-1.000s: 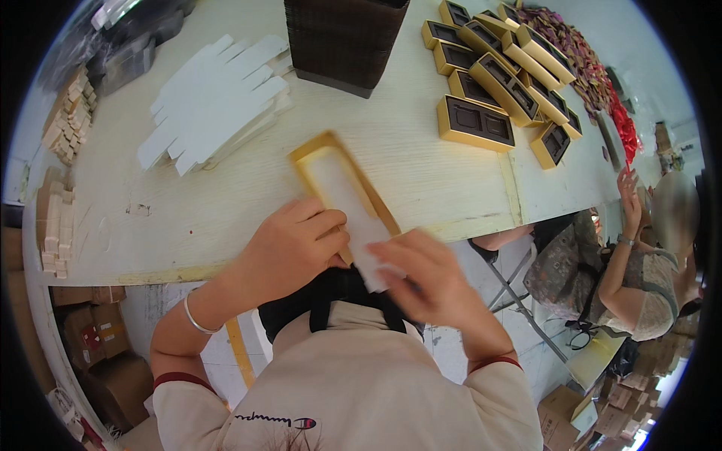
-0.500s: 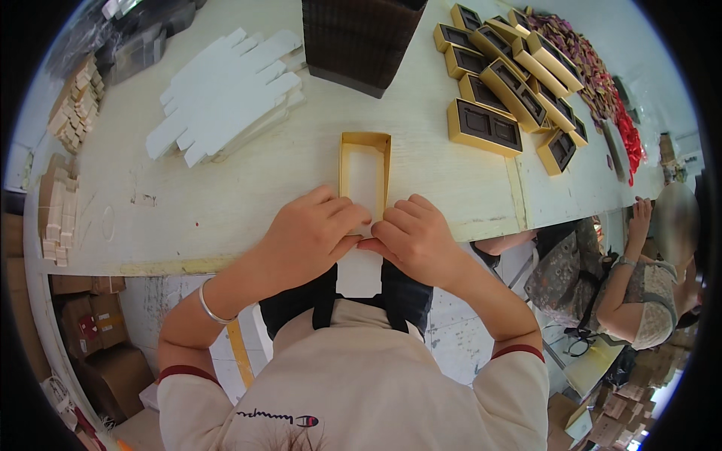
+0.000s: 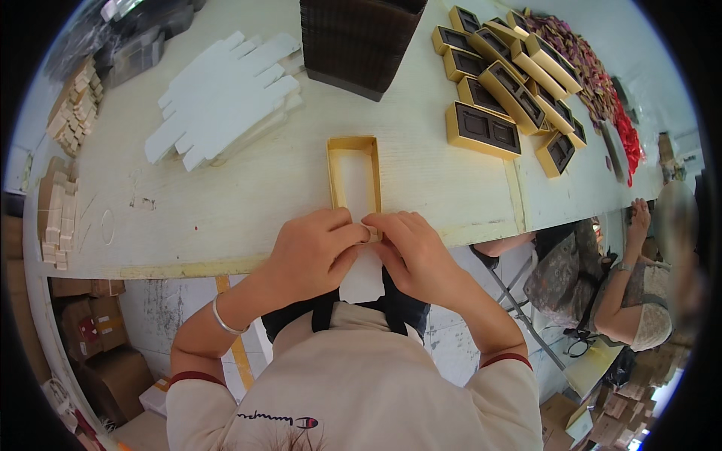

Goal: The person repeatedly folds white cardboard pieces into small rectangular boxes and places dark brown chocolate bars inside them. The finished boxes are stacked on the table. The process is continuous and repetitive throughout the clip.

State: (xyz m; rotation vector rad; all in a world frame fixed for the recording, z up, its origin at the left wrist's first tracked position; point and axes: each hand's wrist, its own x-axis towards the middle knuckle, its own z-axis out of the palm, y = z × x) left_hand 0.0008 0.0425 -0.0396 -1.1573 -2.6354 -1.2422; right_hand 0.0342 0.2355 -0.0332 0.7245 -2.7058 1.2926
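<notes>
A narrow gold cardboard box (image 3: 332,174) with a white inside lies open-topped at the table's front edge, its long sides standing. At its near end my left hand (image 3: 317,246) pinches the left corner. My right hand (image 3: 412,246) grips the right corner, fingers closed over the near wall and thumb lower down. Both hands nearly meet there, and they hide most of that near end. Below them a white card piece (image 3: 362,279) hangs over the edge above my lap; whether it joins the box I cannot tell.
Flat white box blanks (image 3: 226,98) lie in a stack at the left. A tall dark stack (image 3: 361,45) stands at the back. Gold boxes with dark inserts (image 3: 485,131) are heaped at the right. A co-worker (image 3: 632,286) sits at the right; cartons (image 3: 90,323) are under the table.
The box has shifted slightly left and away from me. My right fingers have moved onto the near wall's inner side, and both thumbs have come away from each other.
</notes>
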